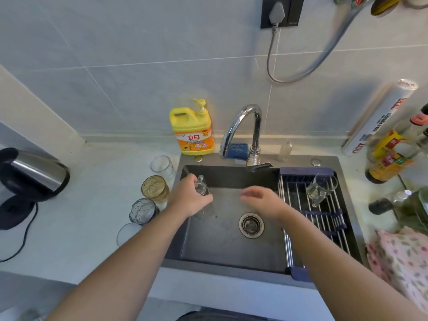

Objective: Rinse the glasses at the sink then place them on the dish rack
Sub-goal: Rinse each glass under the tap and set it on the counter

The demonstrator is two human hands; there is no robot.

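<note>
My left hand has its fingers clamped on a clear glass over the sink, at 10 o'clock of the drain; my right hand hangs empty, fingers apart. One mug sits on the rack at 3 o'clock — several glasses stand on the desk at 9, so I judge most is left.

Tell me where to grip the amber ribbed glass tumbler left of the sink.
Likely round its upper wall, coming from above on the sink side. The amber ribbed glass tumbler stands upright, mouth up; a clear glass behind and a blue-grey glass in front crowd its other sides.
</note>
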